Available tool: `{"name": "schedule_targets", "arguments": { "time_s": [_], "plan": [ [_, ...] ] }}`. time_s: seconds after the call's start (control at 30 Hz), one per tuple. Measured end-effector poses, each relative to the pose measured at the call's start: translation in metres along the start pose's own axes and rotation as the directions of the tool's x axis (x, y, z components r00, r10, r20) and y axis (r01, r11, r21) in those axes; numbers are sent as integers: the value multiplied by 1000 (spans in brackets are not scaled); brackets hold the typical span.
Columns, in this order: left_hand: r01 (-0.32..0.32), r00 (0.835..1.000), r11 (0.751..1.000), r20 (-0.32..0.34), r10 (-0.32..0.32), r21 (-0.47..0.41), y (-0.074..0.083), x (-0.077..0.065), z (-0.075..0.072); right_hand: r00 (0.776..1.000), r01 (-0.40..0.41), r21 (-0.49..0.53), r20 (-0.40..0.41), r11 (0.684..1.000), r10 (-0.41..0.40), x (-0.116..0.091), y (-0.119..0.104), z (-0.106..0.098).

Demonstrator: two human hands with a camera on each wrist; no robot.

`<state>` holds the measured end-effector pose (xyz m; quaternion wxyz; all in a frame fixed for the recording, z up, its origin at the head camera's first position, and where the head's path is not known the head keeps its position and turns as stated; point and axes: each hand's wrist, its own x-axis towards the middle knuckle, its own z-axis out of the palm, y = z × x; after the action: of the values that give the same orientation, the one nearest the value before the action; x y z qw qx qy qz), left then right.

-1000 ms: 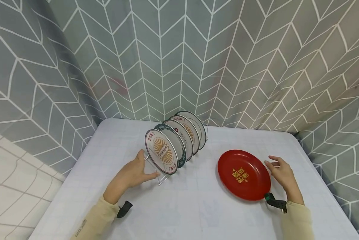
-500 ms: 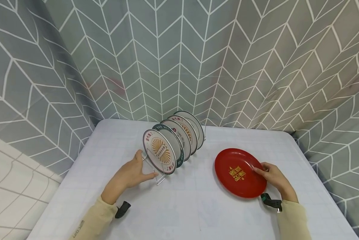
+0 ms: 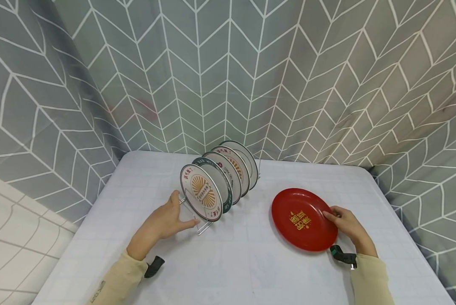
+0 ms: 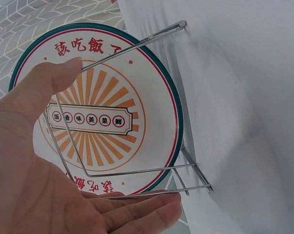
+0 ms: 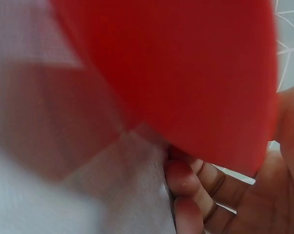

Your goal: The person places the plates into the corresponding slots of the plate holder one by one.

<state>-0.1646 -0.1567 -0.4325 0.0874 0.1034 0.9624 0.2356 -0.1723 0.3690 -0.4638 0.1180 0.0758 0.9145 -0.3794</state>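
My left hand (image 3: 165, 217) grips the near end of a wire dish rack (image 4: 132, 174), with its thumb on one wire and its fingers along the opposite one. Just beyond that hand, a white plate (image 3: 203, 191) with an orange sunburst and red characters stands on edge in the rack. My right hand (image 3: 348, 225) pinches the right rim of a red plate (image 3: 288, 233), thumb on top and fingers beneath. Gold characters mark the plate's face. Seen in the right wrist view, the curled fingers (image 5: 182, 179) lie under the blurred red edge.
Behind the sunburst plate, several more plates (image 3: 240, 149) lean in a row in the rack. A white cloth covers the table (image 3: 231, 262). Grey patterned curtains (image 3: 228, 76) hang around the back and sides.
My right hand has moved left from beside the red plate and taken hold of its rim. The left hand keeps its place at the rack. The head view has shifted slightly.
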Motion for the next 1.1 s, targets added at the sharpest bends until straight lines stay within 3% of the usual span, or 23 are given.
{"name": "schedule_targets", "arguments": {
  "time_s": [0.6, 0.83, 1.0, 1.1],
  "plan": [
    [-8, 1000, 1000, -7, 8, 9, -1, 1, 2, 1000, 18, -21, -23, 1000, -18, 2, 0, 1],
    [-8, 1000, 1000, -8, 9, 12, -1, 0, 1, 1000, 3, -7, 1, 1000, -3, 1, -1, -3],
    [-6, 1000, 1000, -7, 6, 11, -2, 0, 2, 1000, 7, 58, 29, 998, -8, -3, -1, -9],
    [-9, 1000, 1000, -9, 9, 10, -2, 1, 2, 997, 29, 184, 64, 982, -41, -3, -2, -12]
  ]
}}
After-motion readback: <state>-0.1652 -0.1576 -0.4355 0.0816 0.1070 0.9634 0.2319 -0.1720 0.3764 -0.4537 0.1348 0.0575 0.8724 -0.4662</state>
